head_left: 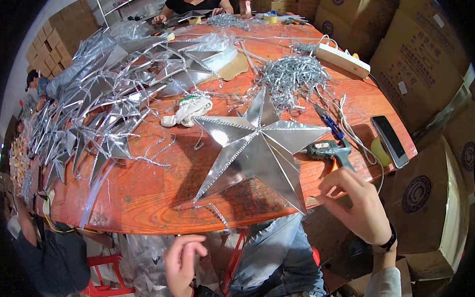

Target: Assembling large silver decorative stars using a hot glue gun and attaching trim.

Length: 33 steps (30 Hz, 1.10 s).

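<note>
Two hands raised | right hand (357, 205) fingers spread near silver star (258, 144)

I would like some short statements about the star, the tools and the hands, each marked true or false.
1. The silver star lies on the wooden table. True.
2. The right hand grips the glue gun. False: it hovers near it, holding nothing that shows.
3. The phone lies near the table's right edge. True.
4. The left hand presses on the star. False: it is below the table edge, apart from it.
5. The scissors have blue handles. True.
</note>
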Each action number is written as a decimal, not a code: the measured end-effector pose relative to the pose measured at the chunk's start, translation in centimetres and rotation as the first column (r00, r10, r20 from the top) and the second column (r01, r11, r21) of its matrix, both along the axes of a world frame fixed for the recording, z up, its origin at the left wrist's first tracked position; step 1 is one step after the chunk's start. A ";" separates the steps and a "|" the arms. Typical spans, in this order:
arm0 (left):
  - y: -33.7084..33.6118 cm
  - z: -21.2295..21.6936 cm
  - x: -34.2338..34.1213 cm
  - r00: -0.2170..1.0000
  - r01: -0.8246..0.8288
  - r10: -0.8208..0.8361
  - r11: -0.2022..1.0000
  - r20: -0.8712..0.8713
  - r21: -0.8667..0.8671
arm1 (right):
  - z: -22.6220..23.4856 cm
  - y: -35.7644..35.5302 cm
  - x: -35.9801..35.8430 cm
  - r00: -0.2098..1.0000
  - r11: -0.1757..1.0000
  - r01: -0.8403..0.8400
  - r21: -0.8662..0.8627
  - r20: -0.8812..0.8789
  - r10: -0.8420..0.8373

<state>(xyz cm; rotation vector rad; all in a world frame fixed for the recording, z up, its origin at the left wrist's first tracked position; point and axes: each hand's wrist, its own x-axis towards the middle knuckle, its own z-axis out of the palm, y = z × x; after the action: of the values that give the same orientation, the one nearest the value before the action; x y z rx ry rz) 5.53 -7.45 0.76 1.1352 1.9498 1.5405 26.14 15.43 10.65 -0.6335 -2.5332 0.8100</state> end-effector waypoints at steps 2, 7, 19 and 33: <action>0.0 1.1 0.5 0.988 -0.128 0.106 0.970 0.113 0.208 | -0.2 0.5 0.2 0.998 0.999 0.053 -0.011 -0.038 -0.054; 2.9 2.9 -1.4 0.957 -0.286 0.287 0.908 0.044 0.307 | -2.8 2.7 1.9 0.896 0.974 0.173 -0.149 -0.386 -0.219; 8.5 5.2 7.6 0.794 0.593 -0.479 0.745 -0.375 0.304 | -0.7 -2.1 4.8 0.787 0.665 -0.611 -0.429 -0.246 0.565; 1.3 0.0 2.6 0.989 -0.073 0.064 0.995 -0.137 -0.064 | -2.6 -0.9 4.5 0.885 0.952 0.036 -0.305 -0.433 -0.173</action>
<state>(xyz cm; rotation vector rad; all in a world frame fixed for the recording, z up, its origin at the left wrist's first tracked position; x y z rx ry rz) 8.09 -6.16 0.79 1.1818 2.1345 1.4522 30.67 14.56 8.07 -0.5820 -1.9554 1.1508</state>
